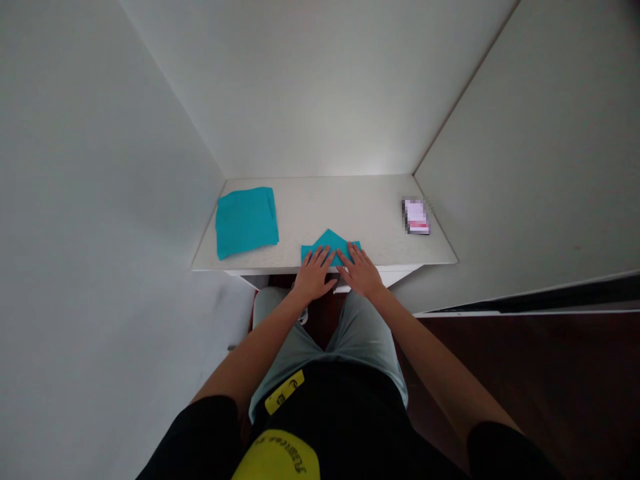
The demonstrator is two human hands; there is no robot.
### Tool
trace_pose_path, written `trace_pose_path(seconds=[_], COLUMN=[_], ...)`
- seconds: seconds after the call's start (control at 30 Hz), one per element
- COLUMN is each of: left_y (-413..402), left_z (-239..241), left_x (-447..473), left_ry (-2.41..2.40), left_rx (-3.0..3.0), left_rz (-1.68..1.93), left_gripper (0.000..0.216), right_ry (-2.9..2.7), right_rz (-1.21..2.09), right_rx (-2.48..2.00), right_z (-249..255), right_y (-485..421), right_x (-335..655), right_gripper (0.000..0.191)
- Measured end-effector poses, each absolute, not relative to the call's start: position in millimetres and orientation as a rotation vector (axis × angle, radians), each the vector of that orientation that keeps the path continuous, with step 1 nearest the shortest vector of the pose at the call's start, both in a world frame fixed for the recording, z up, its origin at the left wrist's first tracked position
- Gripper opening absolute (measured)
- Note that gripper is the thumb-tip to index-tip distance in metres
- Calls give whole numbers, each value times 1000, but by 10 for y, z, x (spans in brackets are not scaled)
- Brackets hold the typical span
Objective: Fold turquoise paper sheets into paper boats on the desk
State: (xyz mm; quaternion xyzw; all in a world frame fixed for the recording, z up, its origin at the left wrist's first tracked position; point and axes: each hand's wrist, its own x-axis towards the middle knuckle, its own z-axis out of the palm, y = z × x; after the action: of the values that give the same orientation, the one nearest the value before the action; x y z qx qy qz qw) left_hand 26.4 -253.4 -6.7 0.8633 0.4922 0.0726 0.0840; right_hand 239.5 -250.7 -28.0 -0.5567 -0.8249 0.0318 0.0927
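A folded turquoise sheet, which looks like paper, lies at the front edge of the white table. It has a pointed peak at the top and a straight strip along each side. My left hand rests flat on its left part, fingers stretched out. On the right part lies my right hand, also flat with its fingers spread. Both hands cover much of the lower edge of the sheet. Left of them is a flat pile of turquoise sheets, slightly uneven at its right side.
The white table stands in a narrow corner with walls behind it and on both sides. A phone with a lit, blurred screen lies at its right end. My legs are under the front edge, above a dark red-brown floor.
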Motion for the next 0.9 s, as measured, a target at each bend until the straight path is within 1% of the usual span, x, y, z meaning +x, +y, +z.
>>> trace_pose_path(seconds=[0.13,0.2,0.3,0.37,0.43,0.6,0.67,0.77,0.83,0.87,0.9], left_y=[-2461,-2454,-2475,-2488,-2494,-2522,-2522,-2443,-2325,-2253,-2177], left_z=[-72,-90,-116,-124,-120,-55,4,132,227,270,308], left_x=[3,-104,-188,-201,-198,-225,-257,-311,-340,-351,-357], left_ry=[1558,1591,1595,1594,1605,1590,1583,1517,1487,1501,1531], left_rx=[2550,2548,2561,2558,2538,2476,2409,2254,2130,2065,2003], left_rz=[207,205,213,238,261,333,406,589,734,787,816], left_gripper=[86,84,76,71,68,63,53,32,18,15,17], right_ry=[-2424,-2417,-2431,-2449,-2453,-2336,-2250,-2060,-1917,-1846,-1779], right_rz=[109,108,94,83,75,112,171,314,456,529,588], right_rx=[-1620,-1617,-1621,-1624,-1617,-1581,-1573,-1553,-1496,-1468,-1459], right_z=[-311,-329,-340,-334,-321,-272,-232,-128,-42,-3,28], right_y=[-2512,-2518,-2522,-2521,-2529,-2602,-2618,-2550,-2427,-2346,-2257], right_x=[2487,2539,2611,2658,2709,2851,2904,2973,3012,3027,3038], right_gripper=[79,84,87,86,79,52,42,27,24,26,29])
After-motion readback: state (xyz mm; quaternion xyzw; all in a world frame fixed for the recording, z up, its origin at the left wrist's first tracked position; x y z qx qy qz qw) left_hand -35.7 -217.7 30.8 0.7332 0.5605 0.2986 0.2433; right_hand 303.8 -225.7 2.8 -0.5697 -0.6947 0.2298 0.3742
